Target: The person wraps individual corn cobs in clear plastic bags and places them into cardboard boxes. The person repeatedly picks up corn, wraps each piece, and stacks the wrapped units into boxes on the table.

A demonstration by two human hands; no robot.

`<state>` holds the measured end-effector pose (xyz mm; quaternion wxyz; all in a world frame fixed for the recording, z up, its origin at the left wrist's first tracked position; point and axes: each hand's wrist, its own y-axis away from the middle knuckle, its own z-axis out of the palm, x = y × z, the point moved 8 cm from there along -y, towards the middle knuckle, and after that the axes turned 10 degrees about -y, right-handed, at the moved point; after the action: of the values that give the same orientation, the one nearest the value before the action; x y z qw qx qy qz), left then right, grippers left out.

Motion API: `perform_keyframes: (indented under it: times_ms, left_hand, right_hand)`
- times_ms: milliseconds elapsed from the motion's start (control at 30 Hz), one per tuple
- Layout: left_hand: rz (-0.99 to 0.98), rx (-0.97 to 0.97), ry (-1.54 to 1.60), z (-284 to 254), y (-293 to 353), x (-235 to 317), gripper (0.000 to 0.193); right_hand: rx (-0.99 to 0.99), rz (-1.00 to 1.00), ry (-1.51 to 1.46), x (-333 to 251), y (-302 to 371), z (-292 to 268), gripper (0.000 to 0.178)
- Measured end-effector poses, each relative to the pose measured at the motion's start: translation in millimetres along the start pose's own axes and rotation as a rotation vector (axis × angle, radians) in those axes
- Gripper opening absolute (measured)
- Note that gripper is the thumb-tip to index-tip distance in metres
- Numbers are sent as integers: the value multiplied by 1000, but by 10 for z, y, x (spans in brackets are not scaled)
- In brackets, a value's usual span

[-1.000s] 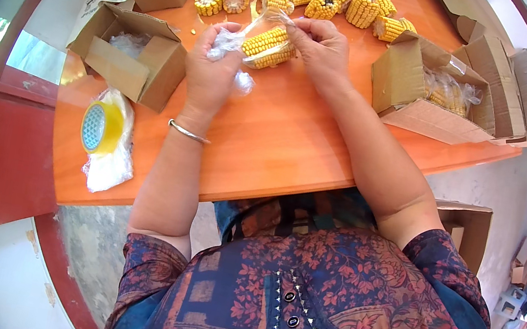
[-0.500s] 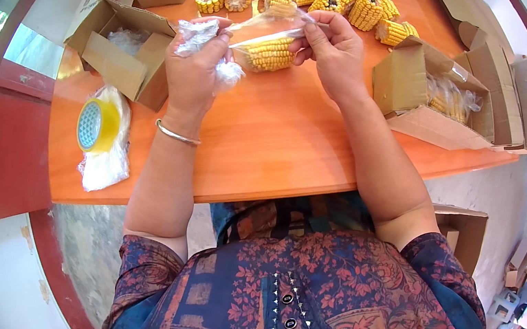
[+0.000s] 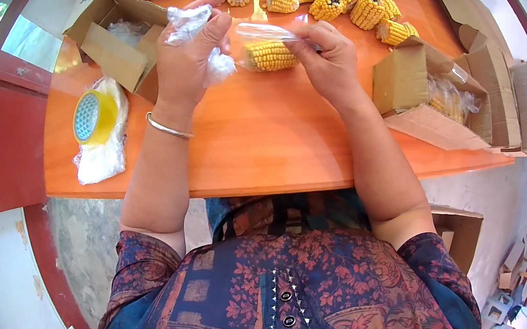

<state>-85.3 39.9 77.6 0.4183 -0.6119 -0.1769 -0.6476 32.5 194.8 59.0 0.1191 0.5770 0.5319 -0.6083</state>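
My left hand [image 3: 182,60] is closed around a bunch of crumpled thin plastic bags [image 3: 220,68], white and see-through, which stick out on both sides of it. My right hand [image 3: 329,60] pinches a clear plastic bag [image 3: 268,33] by its edge, and the bag stretches out leftward. Below that bag a cut piece of yellow corn cob [image 3: 271,58] lies on its side on the orange table [image 3: 261,136], close to my right fingertips. Whether the clear plastic wraps any of this cob is hard to make out.
Several cut corn cobs [image 3: 368,11] lie at the table's far side. An open cardboard box [image 3: 114,59] with clear plastic stands left; another box [image 3: 437,127] with bagged corn stands right. A yellow tape roll [image 3: 95,117] rests on plastic bags [image 3: 101,165] at the near left.
My hands have moved apart, the left one going left with the crumpled bags. The clear plastic that stretched between both hands now hangs from the right hand only.
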Motion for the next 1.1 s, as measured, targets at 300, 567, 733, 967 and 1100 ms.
perform_keyframes:
  times_ms: [300, 567, 733, 967, 1100]
  left_hand:
    - [4, -126, -452, 50, 18, -394, 23]
    - [-45, -161, -277, 162, 106, -218, 17]
    - [167, -268, -392, 319, 175, -107, 18]
    - [-66, -109, -142, 103, 58, -137, 15]
    - [-314, -44, -207, -66, -2, -443, 25]
  right_hand:
    - [26, 78, -135, 31, -24, -14, 10]
    - [-125, 144, -240, -75, 31, 111, 32]
    - [-170, -125, 21, -380, 33, 301, 36]
    - [-71, 140, -244, -17, 48, 243, 17]
    - [-41, 268, -567, 61, 33, 135, 16]
